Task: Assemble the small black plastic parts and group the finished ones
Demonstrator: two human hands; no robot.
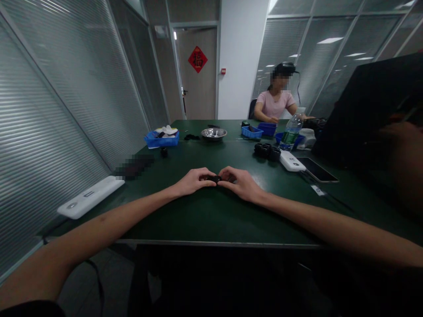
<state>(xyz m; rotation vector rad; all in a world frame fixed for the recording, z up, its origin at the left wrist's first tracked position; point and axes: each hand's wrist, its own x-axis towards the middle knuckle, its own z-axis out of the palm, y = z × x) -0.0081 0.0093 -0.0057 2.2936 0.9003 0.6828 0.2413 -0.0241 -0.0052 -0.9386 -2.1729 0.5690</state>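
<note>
Both my hands meet over the middle of the green table. Between their fingertips is a small black part, too dark and too covered to name more exactly. My left hand pinches its left side, with thumb below and fingers above. From the right, my right hand grips the same part with thumb and bent fingers. Beyond the hands a shiny metal bowl stands towards the far side. A small black piece lies to the left, and several round black pieces cluster to the right.
A blue basket with white items sits far left. More blue trays and a water bottle stand far right. A white power bank and a phone lie nearer. Another white device is at left. One person sits across.
</note>
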